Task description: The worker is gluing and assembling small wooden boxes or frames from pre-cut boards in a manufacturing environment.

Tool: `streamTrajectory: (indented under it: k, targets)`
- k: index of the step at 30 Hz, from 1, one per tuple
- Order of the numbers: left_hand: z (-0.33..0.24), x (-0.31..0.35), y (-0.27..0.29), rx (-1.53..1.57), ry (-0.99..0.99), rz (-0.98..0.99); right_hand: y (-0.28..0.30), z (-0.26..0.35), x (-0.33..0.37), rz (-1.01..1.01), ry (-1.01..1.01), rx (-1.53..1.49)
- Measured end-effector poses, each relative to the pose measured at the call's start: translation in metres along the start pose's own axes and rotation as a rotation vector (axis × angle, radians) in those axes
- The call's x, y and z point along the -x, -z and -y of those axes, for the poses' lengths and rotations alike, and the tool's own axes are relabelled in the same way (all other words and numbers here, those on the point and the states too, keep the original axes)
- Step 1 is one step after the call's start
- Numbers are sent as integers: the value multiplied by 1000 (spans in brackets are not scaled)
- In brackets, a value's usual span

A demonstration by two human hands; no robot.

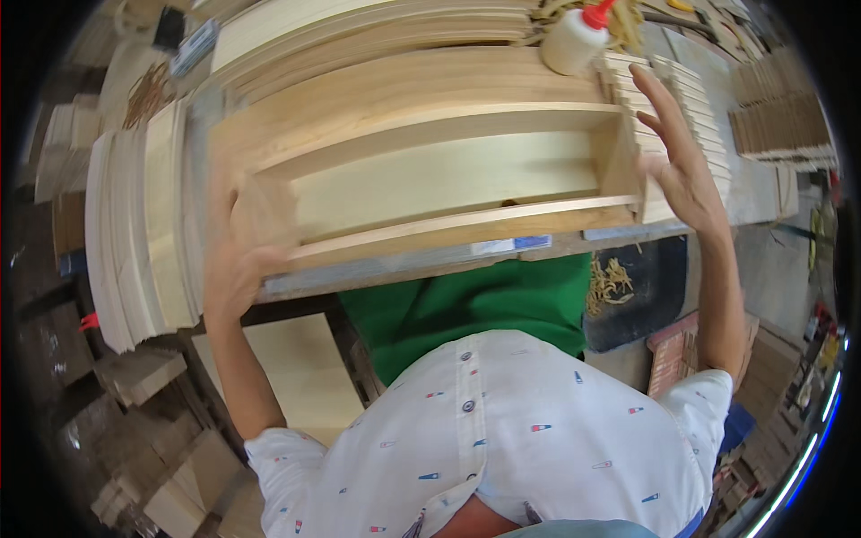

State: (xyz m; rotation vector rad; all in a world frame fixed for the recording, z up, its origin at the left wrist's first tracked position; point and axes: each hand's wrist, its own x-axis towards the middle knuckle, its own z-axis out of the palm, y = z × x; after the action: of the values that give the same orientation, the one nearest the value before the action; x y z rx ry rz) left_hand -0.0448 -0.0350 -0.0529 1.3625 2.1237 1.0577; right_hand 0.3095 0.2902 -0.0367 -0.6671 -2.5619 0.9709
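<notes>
A long, shallow box of pale wood (448, 221) lies along the bench with its hollow side up. Its inside bottom panel shows, framed by low side walls and two end pieces. At its left end is my left hand (235, 273), smeared by motion; its fingers and the end piece there blur together, so its grip cannot be made out. By the right end piece, my right hand (677, 170) is open, fingers stretched up and apart, the thumb side close to the box. Whether it touches the wood is unclear.
Behind the box stand stacked boards (377, 45) and a white glue bottle (574, 40) with a red cap. Slotted wood strips (700, 117) lie at the right, upright panels (134, 233) at the left. Below the bench sits a dark tub (641, 300) near wood shavings (610, 285).
</notes>
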Motion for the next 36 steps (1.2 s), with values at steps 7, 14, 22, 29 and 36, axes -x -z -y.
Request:
streamTrajectory:
  k: [7,14,22,29,36]
  targets:
    - [19,17,-20,390,190,-156,-2,-13,10,-123,-427,-353]
    - [22,15,-26,576,221,-177,11,-29,-23,108,-621,-394]
    - [26,22,-37,658,186,-272,19,-30,-34,214,-596,-306]
    - [75,57,-69,455,218,-431,17,-27,-26,136,-494,-93]
    - [31,60,-77,926,105,-611,25,-41,-44,278,-317,-123]
